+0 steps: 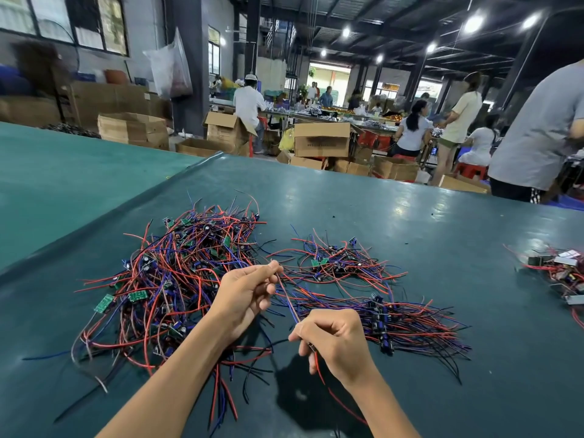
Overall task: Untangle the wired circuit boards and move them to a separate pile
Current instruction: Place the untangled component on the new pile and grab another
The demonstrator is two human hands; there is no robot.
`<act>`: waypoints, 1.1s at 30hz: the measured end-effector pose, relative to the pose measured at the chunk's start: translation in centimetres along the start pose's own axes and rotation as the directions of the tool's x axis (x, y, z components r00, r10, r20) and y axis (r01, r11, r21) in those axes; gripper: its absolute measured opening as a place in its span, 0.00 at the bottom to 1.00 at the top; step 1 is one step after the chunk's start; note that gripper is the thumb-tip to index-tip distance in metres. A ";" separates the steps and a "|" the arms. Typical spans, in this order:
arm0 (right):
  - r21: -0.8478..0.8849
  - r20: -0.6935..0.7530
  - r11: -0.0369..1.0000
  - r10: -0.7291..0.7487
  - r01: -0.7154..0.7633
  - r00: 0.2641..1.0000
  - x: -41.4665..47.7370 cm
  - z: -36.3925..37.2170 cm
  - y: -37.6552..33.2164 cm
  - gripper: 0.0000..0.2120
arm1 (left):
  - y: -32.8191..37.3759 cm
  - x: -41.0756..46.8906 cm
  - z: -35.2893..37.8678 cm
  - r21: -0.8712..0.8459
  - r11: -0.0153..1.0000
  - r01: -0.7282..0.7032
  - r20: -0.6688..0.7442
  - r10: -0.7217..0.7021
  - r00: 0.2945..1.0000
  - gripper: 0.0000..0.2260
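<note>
**Two hands, one thin strand of wires**

We hold a few thin wires (287, 295) tight between our hands, just above the green table mat (410, 216). Our left hand (245, 292) pinches the far end with curled fingers. Our right hand (335, 339) is curled round the near end, and a red wire (319, 371) hangs out below it. We cannot see a little board on these wires; a hand may hide it.

The big tangled heap (170, 279) of wired circuit boards lies to the left, beside and under our left arm. The neat pile (404, 324) lies to the right, just beside our right hand, its wires mostly lying one way. A smaller loose bunch (331, 260) sits behind the stretched wires.

We think each piece is very light. The wires are soft and bendy, and they catch on each other. The green boards (104, 303) look small and stiff, and a wire may snap off its board if we yank. So we think it best to hold close to the board and pull slowly.
</note>
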State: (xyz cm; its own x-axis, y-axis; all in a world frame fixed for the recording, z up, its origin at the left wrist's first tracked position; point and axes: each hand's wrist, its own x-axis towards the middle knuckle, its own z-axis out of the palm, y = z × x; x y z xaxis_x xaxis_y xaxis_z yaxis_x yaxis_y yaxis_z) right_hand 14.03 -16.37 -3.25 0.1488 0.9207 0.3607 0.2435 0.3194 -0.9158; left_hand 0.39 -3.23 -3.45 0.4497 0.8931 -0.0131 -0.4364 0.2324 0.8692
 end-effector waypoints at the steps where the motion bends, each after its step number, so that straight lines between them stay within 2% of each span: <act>1: -0.001 -0.002 1.000 0.000 0.000 1.000 0.0 -0.1 0.0 0.13 | 0.0 0.0 0.1 -0.017 1.000 0.000 -0.002 0.000 1.000 0.10; 8: -0.001 0.043 1.000 -0.002 0.002 0.999 -0.2 0.0 0.3 0.13 | -0.1 0.2 -0.1 -0.018 1.000 0.012 -0.011 -0.012 1.000 0.05; 12: 0.005 0.056 1.000 -0.007 0.007 0.998 -0.1 0.0 0.2 0.13 | 0.0 0.2 -0.3 -0.001 1.000 0.000 -0.041 -0.001 0.999 0.06; 15: -0.031 0.062 0.998 -0.057 0.059 0.996 -0.1 0.0 0.2 0.11 | 0.2 0.3 -0.5 0.032 0.999 -0.002 -0.048 0.003 0.999 0.08; 17: -0.007 0.042 0.998 -0.064 0.064 0.997 0.0 -0.2 0.3 0.11 | 0.4 0.3 -0.5 -0.017 1.000 -0.016 -0.027 0.016 1.000 0.11; 19: 0.060 -0.010 0.997 -0.041 0.042 0.999 0.2 -0.4 0.3 0.12 | 0.6 0.3 -0.3 -0.116 0.993 -0.038 -0.029 0.035 0.999 0.16; 21: 0.120 -0.101 0.992 -0.025 0.037 0.995 0.4 -0.5 0.0 0.12 | 0.8 0.1 0.1 -0.130 0.991 -0.039 -0.028 0.035 0.999 0.23; 24: 0.206 -0.286 0.978 0.019 0.042 0.958 1.2 -1.0 -0.1 0.10 | 0.4 -0.9 1.0 0.085 0.996 -0.011 0.083 0.004 0.997 0.28; 26: 0.268 -0.373 0.963 0.092 0.012 0.923 1.7 -1.3 0.0 0.08 | -0.1 -1.9 1.5 0.216 0.976 -0.004 0.234 -0.048 0.971 0.25; 29: 0.325 -0.377 0.942 0.208 -0.081 0.903 2.0 -1.0 0.2 0.09 | -1.1 -3.0 2.2 0.404 0.912 -0.062 0.448 -0.138 0.883 0.15; 31: 0.322 -0.344 0.939 0.231 -0.116 0.910 2.0 -0.6 0.2 0.09 | -1.5 -3.3 2.4 0.487 0.865 -0.118 0.497 -0.163 0.852 0.17; 33: 0.281 -0.319 0.952 0.214 -0.123 0.923 1.9 -0.5 0.2 0.08 | -1.6 -3.5 2.7 0.492 0.863 -0.116 0.491 -0.165 0.855 0.21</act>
State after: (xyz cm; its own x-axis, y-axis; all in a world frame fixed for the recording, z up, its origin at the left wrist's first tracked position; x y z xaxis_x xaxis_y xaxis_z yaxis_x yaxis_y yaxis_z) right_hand 14.81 -14.66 -2.63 0.4956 0.8467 0.1936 -0.0556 0.2534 -0.9658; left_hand 1.65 -7.77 -3.47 0.8393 0.5364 0.0885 -0.0455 -0.0930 0.9946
